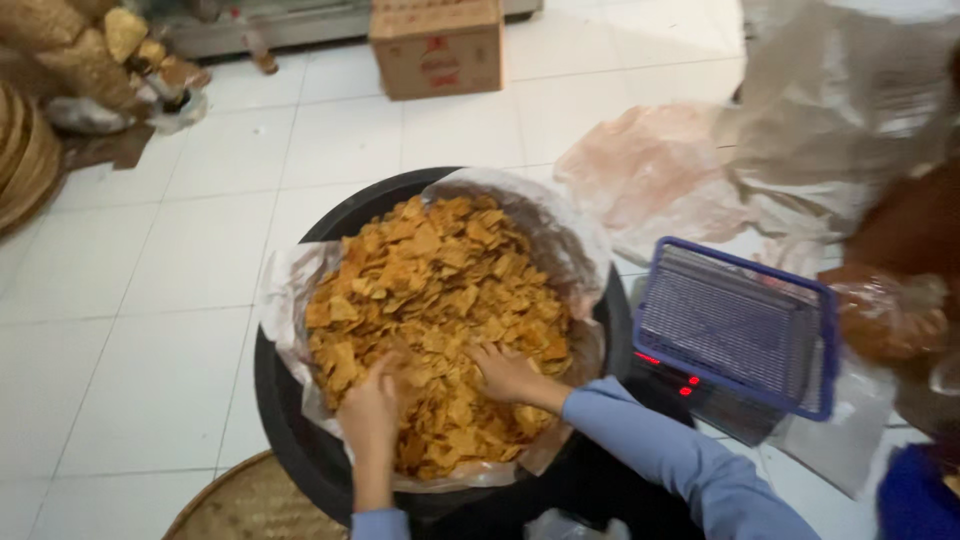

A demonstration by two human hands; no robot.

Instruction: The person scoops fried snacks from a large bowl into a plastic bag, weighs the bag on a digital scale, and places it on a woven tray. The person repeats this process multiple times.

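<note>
Fingers of left hand [372, 402] sunk into the pile of orange-brown chips [437, 305], curled, tips hidden; cannot tell whether closed around a handful or merely pressed in. Right hand [505, 372] just beside it, fingers spread and bent over the chips, resting on top, grip likewise unclear. Blue sleeves [660, 445] running back toward the lower edge of the view.

Chips heaped in a clear plastic liner [570, 225] inside a wide black tub [285, 405] on the white tile floor [150, 330]. Mound full, nearly to the rim: by the look of it, little drawn out so far and most of the work remaining.

To the right, a blue mesh tray [735, 325] on a scale with red digits lit [668, 368], nothing on the tray. Further right, a filled bag of chips [885, 315] and loose plastic sheets [650, 170]. Cardboard box [437, 45] beyond, woven tray [255, 500] at the near edge.
</note>
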